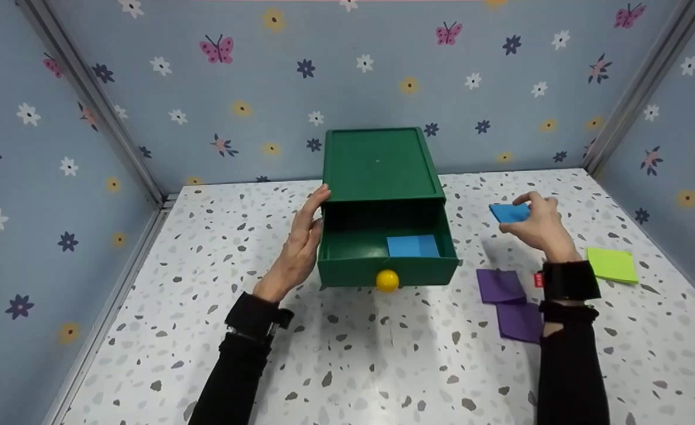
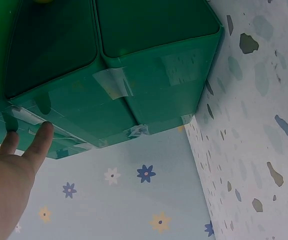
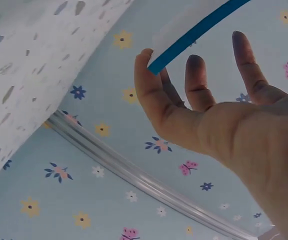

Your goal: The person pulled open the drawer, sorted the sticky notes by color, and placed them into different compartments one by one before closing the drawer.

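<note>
A green drawer box [image 1: 383, 165] stands at the back of the table with its drawer [image 1: 350, 273] pulled out by a yellow knob [image 1: 387, 281]. Inside the drawer, to the right, lies a blue sticky-note pad [image 1: 412, 246]. My left hand [image 1: 297, 251] rests along the box's left side, fingers extended; in the left wrist view its fingertips [image 2: 45, 132] touch or nearly touch the green wall. To the right of the box, my right hand [image 1: 539, 224] pinches another blue sticky-note pad [image 1: 508, 213] above the table. That pad's blue edge [image 3: 199, 36] shows in the right wrist view.
Two purple sticky-note pads [image 1: 501, 286] overlap on the table below the right hand. A lime-green pad [image 1: 612, 265] lies farther right, past the wrist. Flowered blue panels [image 1: 359, 88] enclose the speckled table [image 1: 383, 366] at the back and sides.
</note>
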Demonstrator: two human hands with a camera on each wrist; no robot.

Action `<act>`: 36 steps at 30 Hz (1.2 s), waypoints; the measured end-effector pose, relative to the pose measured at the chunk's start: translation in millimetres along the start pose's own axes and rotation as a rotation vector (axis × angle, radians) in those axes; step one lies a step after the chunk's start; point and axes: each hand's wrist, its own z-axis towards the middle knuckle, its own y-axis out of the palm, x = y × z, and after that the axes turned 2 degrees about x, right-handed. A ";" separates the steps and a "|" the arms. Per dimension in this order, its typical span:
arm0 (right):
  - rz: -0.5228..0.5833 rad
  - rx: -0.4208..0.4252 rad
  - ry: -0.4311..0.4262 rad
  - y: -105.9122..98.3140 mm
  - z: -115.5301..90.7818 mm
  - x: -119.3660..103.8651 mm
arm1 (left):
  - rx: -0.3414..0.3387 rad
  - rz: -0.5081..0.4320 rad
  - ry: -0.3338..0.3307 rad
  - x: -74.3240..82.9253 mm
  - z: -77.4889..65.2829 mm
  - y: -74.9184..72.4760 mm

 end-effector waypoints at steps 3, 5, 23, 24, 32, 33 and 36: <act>0.045 0.074 -0.064 -9.7 -10.0 -10.3 | 0.002 0.008 -0.008 -0.1 0.3 0.0; 0.066 0.139 -0.117 -15.9 -17.6 -17.3 | 0.005 0.017 -0.013 0.2 1.0 0.0; 0.395 0.395 -0.675 -26.1 -98.2 -109.5 | 0.015 0.015 -0.040 -0.1 -1.5 -2.0; 0.408 0.388 -0.708 -23.4 -101.6 -114.2 | 0.014 0.012 -0.039 -0.4 -1.9 -2.1; 0.373 0.357 -0.868 2.2 -116.9 -138.5 | 0.004 0.020 -0.028 0.2 -2.2 -0.7; 0.365 0.354 -0.883 5.0 -117.9 -140.5 | 0.005 0.022 -0.027 0.3 -1.5 -0.3; 0.343 0.344 -0.916 13.0 -119.6 -144.9 | 0.004 0.033 -0.029 1.5 0.0 0.1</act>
